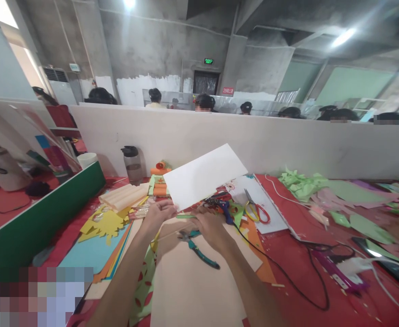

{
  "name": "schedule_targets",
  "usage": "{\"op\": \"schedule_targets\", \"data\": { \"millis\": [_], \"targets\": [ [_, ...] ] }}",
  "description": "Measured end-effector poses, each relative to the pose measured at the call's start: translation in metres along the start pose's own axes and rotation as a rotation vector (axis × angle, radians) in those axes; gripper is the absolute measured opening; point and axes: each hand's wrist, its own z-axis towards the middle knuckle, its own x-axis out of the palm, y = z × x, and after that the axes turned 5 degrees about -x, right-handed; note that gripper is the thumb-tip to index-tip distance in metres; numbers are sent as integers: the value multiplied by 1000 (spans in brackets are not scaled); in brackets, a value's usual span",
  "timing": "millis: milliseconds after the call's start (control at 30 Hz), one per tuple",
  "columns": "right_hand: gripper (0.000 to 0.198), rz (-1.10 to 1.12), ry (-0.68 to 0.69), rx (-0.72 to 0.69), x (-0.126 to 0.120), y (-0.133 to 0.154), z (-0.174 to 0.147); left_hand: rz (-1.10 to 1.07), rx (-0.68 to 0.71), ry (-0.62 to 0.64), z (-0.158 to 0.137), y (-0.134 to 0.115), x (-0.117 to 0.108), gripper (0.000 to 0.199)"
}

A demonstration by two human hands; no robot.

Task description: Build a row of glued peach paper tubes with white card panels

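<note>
Pliers [196, 249] and scissors [255, 209] crowd the hands; bare tan sheet [192, 290] lies open below.

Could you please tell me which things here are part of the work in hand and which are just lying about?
In hand:
white sheet, held up by left hand and right hand

Lying about:
pliers
scissors
glue gun
bottle
green scraps
yellow cutouts

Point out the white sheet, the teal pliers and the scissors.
white sheet [204, 177], head view, middle of its face
teal pliers [202, 255], head view, on one handle
scissors [253, 208], head view, near the pivot
</note>
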Motion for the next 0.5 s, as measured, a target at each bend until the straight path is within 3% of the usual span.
{"op": "schedule_targets", "data": {
  "millis": [167, 500],
  "targets": [
    [21, 206, -60, -141, -5, 1, -8, -76, -47, -1, 1, 0, -1, 38],
    [14, 440, -123, -59, -22, -8, -15, -42, -56, -52, 6, 6, -5, 40]
  ]
}}
